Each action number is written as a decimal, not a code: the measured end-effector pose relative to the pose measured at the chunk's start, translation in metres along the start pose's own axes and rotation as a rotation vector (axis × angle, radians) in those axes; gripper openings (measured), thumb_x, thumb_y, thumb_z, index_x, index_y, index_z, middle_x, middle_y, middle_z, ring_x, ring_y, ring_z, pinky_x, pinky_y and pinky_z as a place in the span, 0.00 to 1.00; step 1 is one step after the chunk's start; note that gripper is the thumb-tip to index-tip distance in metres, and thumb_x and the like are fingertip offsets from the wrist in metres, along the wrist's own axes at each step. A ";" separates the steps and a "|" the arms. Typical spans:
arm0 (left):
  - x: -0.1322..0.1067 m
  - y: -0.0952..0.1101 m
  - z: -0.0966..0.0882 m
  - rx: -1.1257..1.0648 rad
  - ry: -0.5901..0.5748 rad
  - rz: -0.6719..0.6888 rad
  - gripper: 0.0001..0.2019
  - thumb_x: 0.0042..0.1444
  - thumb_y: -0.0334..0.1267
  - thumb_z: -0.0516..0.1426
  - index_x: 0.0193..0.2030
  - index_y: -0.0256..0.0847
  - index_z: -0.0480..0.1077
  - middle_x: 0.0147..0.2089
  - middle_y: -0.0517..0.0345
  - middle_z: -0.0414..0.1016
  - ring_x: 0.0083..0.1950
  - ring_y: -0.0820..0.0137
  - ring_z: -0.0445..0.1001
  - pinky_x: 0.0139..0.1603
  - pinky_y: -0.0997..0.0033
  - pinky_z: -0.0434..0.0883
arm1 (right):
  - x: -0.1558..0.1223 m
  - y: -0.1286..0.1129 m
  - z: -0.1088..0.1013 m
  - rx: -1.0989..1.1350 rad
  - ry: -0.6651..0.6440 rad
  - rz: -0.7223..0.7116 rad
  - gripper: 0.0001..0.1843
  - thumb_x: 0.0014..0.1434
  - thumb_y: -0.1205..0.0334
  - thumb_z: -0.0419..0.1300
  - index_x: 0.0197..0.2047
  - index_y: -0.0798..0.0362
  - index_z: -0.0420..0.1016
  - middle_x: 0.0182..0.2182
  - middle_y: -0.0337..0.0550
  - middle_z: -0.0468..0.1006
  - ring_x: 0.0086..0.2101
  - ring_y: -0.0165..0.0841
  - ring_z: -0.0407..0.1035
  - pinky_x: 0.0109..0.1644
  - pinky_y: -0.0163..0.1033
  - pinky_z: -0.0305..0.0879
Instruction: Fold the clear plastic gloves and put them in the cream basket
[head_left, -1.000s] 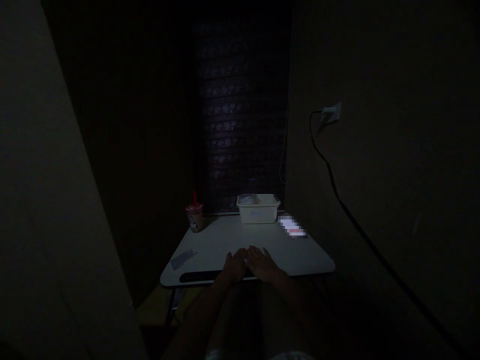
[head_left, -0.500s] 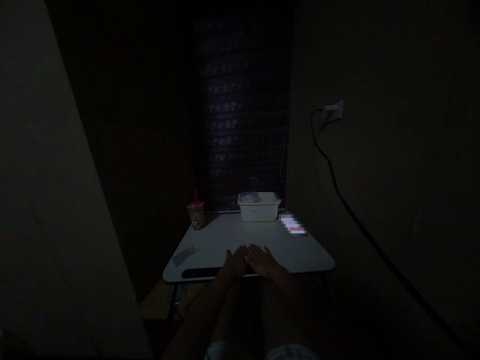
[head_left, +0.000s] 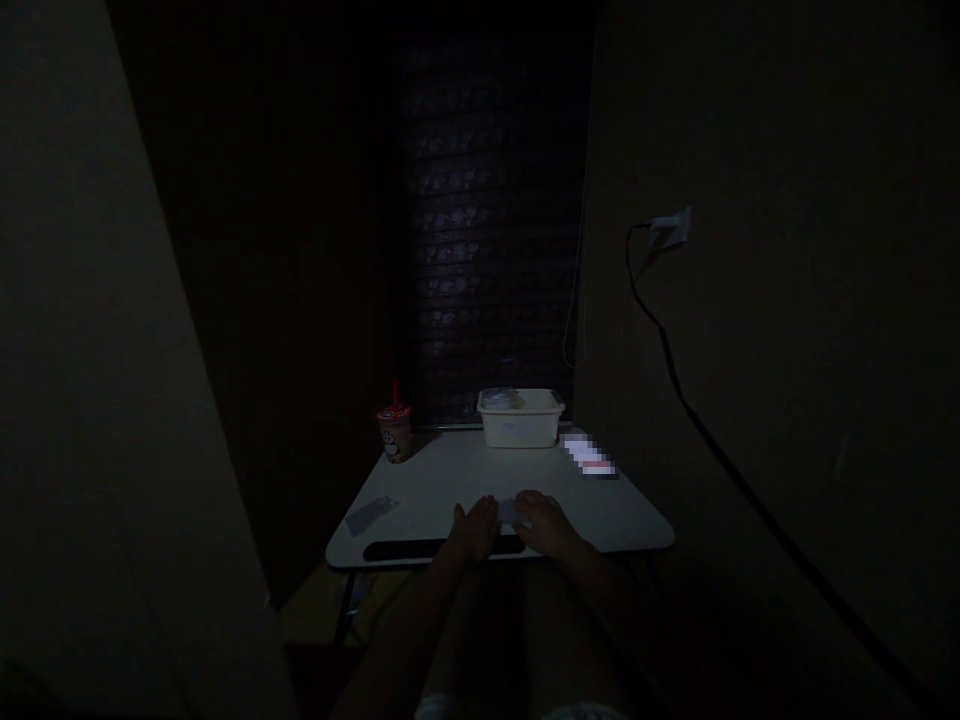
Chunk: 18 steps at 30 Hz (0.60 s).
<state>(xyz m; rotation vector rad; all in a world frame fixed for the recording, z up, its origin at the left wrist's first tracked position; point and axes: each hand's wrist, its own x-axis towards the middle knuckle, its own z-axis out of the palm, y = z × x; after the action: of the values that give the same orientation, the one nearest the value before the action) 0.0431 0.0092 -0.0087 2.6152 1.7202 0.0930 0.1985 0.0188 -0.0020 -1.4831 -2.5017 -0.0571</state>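
The room is very dark. Both my hands rest near the front edge of a small white table (head_left: 450, 475). My left hand (head_left: 474, 528) lies flat with its fingers stretched out. My right hand (head_left: 546, 522) is beside it, fingers curled over a small pale object (head_left: 511, 512) that I cannot make out. A white plastic tub (head_left: 521, 418) with something pale inside stands at the table's far edge. A drink cup (head_left: 394, 432) with a red straw stands at the far left corner.
A flat pale packet (head_left: 370, 515) lies at the table's left front, a dark strip (head_left: 420, 549) along the front edge. A blurred card (head_left: 589, 455) lies at the right. A black cable (head_left: 675, 370) hangs from a wall socket (head_left: 670, 228). Walls close in on both sides.
My right hand, flat on the table before, has curled its fingers around a small pale object. The left hand has stayed put. The view shifted slightly.
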 end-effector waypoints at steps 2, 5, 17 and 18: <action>0.000 0.000 0.000 -0.005 0.006 -0.001 0.23 0.56 0.37 0.34 0.58 0.35 0.46 0.61 0.46 0.46 0.61 0.64 0.45 0.54 0.46 0.45 | 0.001 -0.003 -0.004 -0.033 0.021 -0.034 0.16 0.50 0.63 0.48 0.43 0.54 0.66 0.44 0.46 0.68 0.47 0.35 0.57 0.48 0.39 0.50; -0.001 0.000 0.000 -0.014 0.011 -0.011 0.23 0.56 0.38 0.33 0.58 0.35 0.46 0.60 0.46 0.47 0.61 0.65 0.45 0.54 0.47 0.45 | 0.006 -0.010 -0.007 -0.086 0.035 -0.076 0.14 0.50 0.68 0.46 0.37 0.57 0.69 0.39 0.50 0.70 0.43 0.36 0.59 0.46 0.40 0.51; -0.001 0.000 0.001 -0.078 0.036 -0.028 0.24 0.55 0.39 0.35 0.58 0.34 0.48 0.60 0.46 0.47 0.61 0.65 0.45 0.55 0.47 0.43 | 0.003 -0.004 -0.014 -0.185 0.009 -0.199 0.14 0.49 0.73 0.46 0.36 0.57 0.69 0.37 0.49 0.71 0.41 0.36 0.59 0.44 0.40 0.49; -0.001 -0.001 0.001 -0.089 0.038 -0.028 0.24 0.55 0.40 0.36 0.58 0.34 0.48 0.60 0.46 0.47 0.61 0.64 0.45 0.55 0.47 0.43 | 0.004 -0.003 -0.014 -0.187 0.003 -0.202 0.14 0.49 0.73 0.45 0.36 0.58 0.70 0.37 0.50 0.71 0.41 0.36 0.59 0.44 0.41 0.49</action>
<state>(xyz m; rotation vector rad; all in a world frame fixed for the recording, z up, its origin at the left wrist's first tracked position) 0.0424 0.0088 -0.0095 2.5414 1.7218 0.2147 0.1964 0.0181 0.0130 -1.2850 -2.6984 -0.3350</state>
